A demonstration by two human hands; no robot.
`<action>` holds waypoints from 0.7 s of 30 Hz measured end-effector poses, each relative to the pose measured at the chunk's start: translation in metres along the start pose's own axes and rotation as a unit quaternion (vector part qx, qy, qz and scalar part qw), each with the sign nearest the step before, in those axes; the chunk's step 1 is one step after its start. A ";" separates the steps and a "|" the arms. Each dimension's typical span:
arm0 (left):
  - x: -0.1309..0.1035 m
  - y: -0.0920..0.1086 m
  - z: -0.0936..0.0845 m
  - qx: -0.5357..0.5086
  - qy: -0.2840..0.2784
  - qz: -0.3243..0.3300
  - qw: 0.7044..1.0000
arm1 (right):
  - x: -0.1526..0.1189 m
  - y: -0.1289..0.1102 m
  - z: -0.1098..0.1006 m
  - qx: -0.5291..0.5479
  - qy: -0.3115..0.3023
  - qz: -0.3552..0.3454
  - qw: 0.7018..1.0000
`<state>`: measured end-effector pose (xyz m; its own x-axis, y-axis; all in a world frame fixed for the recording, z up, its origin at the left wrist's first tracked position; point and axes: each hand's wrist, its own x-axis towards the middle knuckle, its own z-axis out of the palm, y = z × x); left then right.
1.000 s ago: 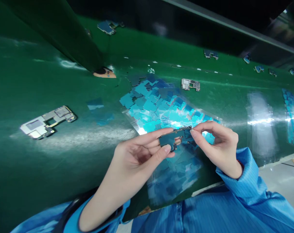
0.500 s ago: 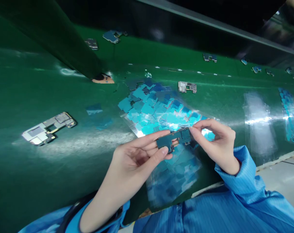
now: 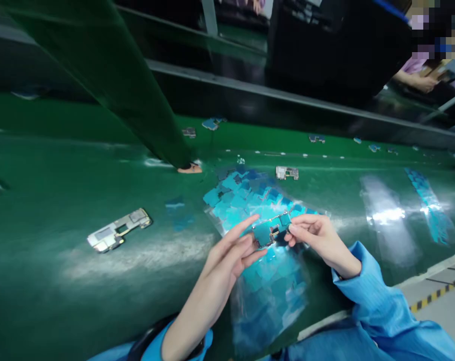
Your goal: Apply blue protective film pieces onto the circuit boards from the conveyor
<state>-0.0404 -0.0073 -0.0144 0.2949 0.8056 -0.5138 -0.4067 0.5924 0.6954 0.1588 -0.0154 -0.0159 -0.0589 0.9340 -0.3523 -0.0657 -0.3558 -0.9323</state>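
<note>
A phone circuit board (image 3: 264,233) with a blue-teal face is held between my two hands, over the sheets of blue film. My left hand (image 3: 228,263) holds its left end, with the index finger stretched along the upper edge and the other fingers around the lower side. At the right end, my right hand (image 3: 315,234) pinches the board between thumb and fingers. Beneath lie overlapping blue film pieces (image 3: 237,193) on clear sheets. To the left, a silver-shielded circuit board (image 3: 120,230) rests on the green surface.
A green post (image 3: 137,90) slants down to the green table (image 3: 61,210). Behind the film sits another circuit board (image 3: 286,173). Several small boards lie along the far strip. Clear sheets (image 3: 391,218) and a blue film strip (image 3: 428,205) are at right. Another person's hand (image 3: 423,82) shows far right.
The view has tilted up, bringing the background into sight. My right hand has gone from touching the board's corner to pinching its right end, and my left thumb has drawn back from its face.
</note>
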 end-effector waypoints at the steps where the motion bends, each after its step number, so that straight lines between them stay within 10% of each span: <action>1: 0.001 0.000 0.000 0.002 0.006 -0.003 1.000 | 0.004 -0.003 -0.005 -0.019 0.002 0.004 1.000; 13: 0.009 0.009 -0.005 0.048 0.019 0.098 0.994 | 0.182 -0.080 -0.057 -0.261 0.124 -0.106 0.951; 17: 0.019 0.007 -0.011 0.017 0.042 0.121 0.992 | 0.170 -0.067 -0.056 -0.366 0.118 -0.176 0.906; 21: 0.022 0.007 -0.014 -0.011 0.053 0.128 0.990 | 0.111 -0.028 -0.038 -0.446 -0.019 -0.248 0.860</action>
<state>-0.0485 0.0144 -0.0280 0.0875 0.9235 -0.3735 -0.4758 0.3681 0.7988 0.1918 0.0991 -0.0315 -0.2772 0.9562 0.0937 0.6977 0.2674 -0.6646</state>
